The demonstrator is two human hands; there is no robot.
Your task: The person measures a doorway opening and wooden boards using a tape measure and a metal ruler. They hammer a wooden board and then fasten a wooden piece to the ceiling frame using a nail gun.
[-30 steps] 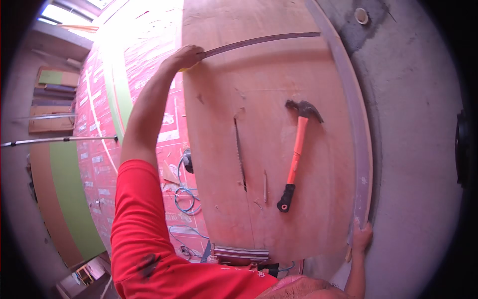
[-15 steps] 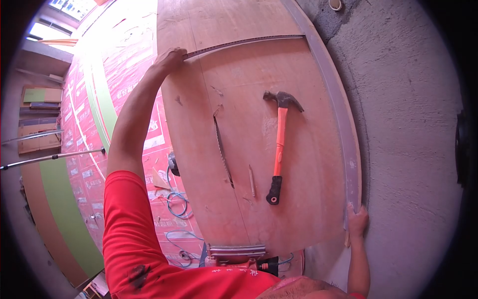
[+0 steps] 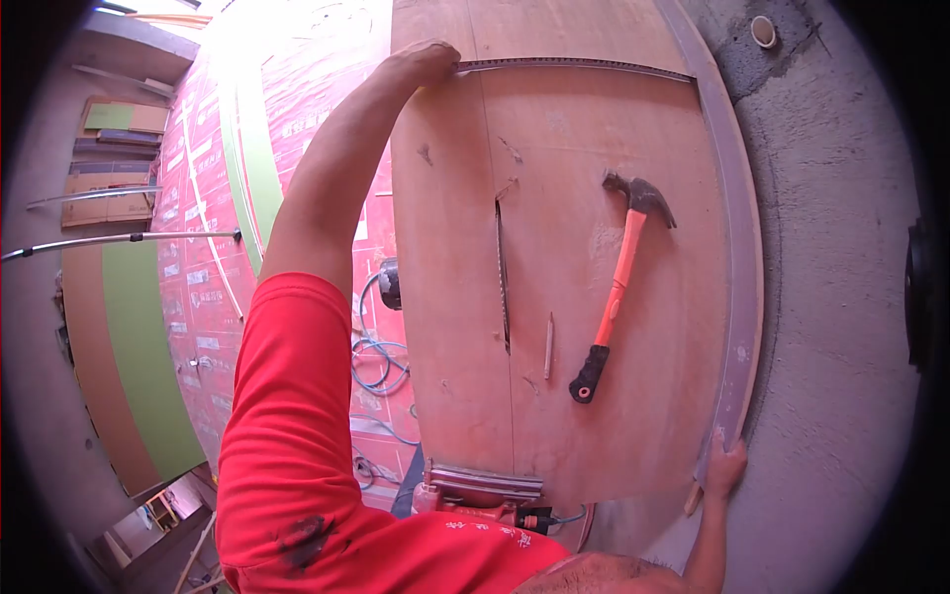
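Observation:
My left hand (image 3: 430, 61) is closed at the far left end of a measuring tape (image 3: 574, 65), a thin dark strip with fine marks that lies across the wooden board (image 3: 564, 129). The tape's other end meets a long grey strip (image 3: 740, 297) along the board's right edge. At the near end of that strip my right hand (image 3: 727, 470) is closed round it. Between my hands lie a claw hammer (image 3: 623, 267) with an orange and black handle, a pencil (image 3: 548, 346) and a narrow dark toothed strip (image 3: 503, 277).
A red power tool (image 3: 475, 500) sits at the board's near edge. Blue hose (image 3: 381, 366) coils on the floor covered in red printed sheeting (image 3: 198, 307). A rough grey concrete surface (image 3: 831, 297) runs along the right. Sheets of board (image 3: 148, 366) stand at the left.
My view has swung, so the board, hammer and tape sit further right in it. Both hands keep their hold on the tape and the strip.

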